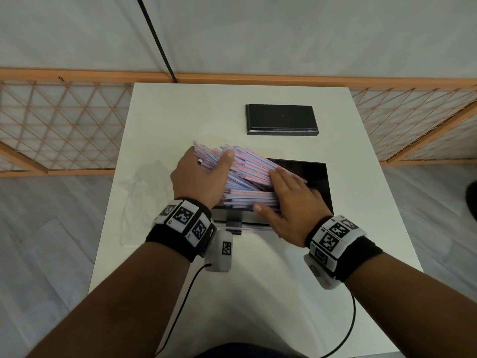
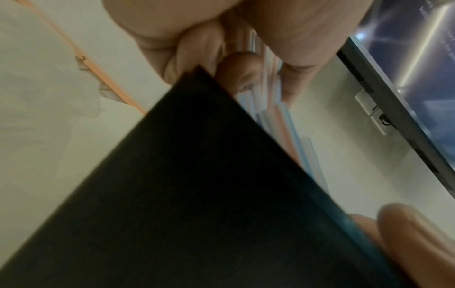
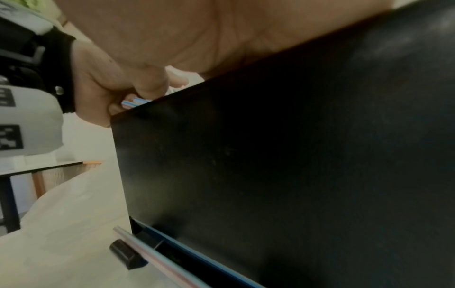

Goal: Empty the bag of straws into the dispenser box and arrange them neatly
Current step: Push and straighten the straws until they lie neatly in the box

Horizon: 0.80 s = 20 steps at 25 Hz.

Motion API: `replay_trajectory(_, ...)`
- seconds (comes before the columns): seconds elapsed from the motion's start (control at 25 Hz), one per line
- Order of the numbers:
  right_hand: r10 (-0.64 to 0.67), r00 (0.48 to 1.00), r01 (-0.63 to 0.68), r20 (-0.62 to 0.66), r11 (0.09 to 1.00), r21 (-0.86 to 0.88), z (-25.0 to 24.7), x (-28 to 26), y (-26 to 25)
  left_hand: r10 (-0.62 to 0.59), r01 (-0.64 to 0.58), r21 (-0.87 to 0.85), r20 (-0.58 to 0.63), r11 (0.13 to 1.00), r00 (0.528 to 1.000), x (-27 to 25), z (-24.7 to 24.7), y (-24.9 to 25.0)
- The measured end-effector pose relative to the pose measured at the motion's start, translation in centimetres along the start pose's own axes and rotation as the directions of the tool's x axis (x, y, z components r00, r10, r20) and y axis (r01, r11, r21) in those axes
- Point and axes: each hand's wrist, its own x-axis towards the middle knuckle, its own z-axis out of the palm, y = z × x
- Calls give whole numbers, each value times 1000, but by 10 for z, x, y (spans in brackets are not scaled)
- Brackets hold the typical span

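The straws (image 1: 240,174) lie partly in the open black dispenser box (image 1: 318,182), which stands mid-counter (image 1: 258,280). The near ones lie level along the box; the far ones fan out, with their left ends overhanging the left wall. One straw (image 3: 157,257) sits in the dispensing slot at the near foot of the box.

The left hand (image 1: 198,177) has its grip curled around the overhanging ends, thumb on top. The right hand (image 1: 286,205) lies flat, its grip spread with fingers straight, pressing the bundle down.

Judgement: the straws are light, thin-walled and smooth. They will slide and roll over one another readily and could kink under a hard squeeze. They are best handled as a bundle, pushed square from the ends, with a flat palm on top.

The emptied clear bag (image 1: 144,192) lies to the left of the box. The black lid (image 1: 281,119) lies at the far side, well apart.
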Motion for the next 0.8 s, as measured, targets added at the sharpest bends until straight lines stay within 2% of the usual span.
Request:
replay_trajectory(0.08, 52, 997, -47, -49, 995, 88, -1, 4, 5, 39, -39, 61, -6, 997, 999, 1, -1, 3)
replay_trajectory(0.16, 110, 994, -106, -18, 983, 148, -3, 13, 11, 70, -70, 93, 1, 993, 998, 2, 0, 4)
replay_trajectory(0.28, 61, 996, -69, 58, 987, 145, -3, 21, 9, 66, -69, 122, 22, 990, 998, -3, 0, 6)
replay_trajectory(0.4, -27, 999, 33, -43, 990, 137, -5, 17, -5, -57, 57, -76, 12, 995, 998, -1, 2, 1)
replay_trajectory(0.48, -48, 993, 60, -107, 992, 114, -6, 14, -13, -114, 121, -146, 58, 982, 992, 0, 2, 1)
replay_trajectory(0.6, -22, 994, 33, -105, 994, 103, -6, 13, -12, -12, 2, 68, 159, 998, 987, -3, -2, 5)
replay_trajectory(0.68, 20, 991, 2, -135, 987, 159, -7, 12, 0, 15, -27, 107, 110, 994, 994, -1, -7, 6)
replay_trajectory(0.8, 121, 990, -106, -71, 977, 184, -11, 14, 17, -113, 114, -25, 50, 993, 992, 7, -9, -5)
